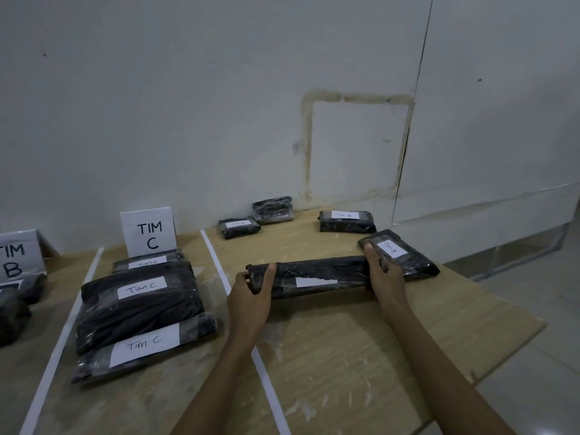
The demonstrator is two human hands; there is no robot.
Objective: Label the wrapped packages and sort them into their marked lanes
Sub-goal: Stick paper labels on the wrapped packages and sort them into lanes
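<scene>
A long black wrapped package (317,276) with a blank-looking white label lies across the wooden table (345,356). My left hand (251,296) grips its left end and my right hand (384,274) grips its right end. Just behind my right hand sits a package labelled TIM B (405,255). Left of a white tape line (219,271), three packages marked TIM C (138,296) are stacked in front of a standing TIM C sign (149,232). A TIM B sign (17,255) stands at the far left with dark packages below it.
Three more wrapped packages lie near the wall: one labelled (238,227), one unlabelled (273,209), one labelled (346,221). A second tape line (62,337) separates the B and C lanes. The table's right edge drops to a tiled floor (539,309).
</scene>
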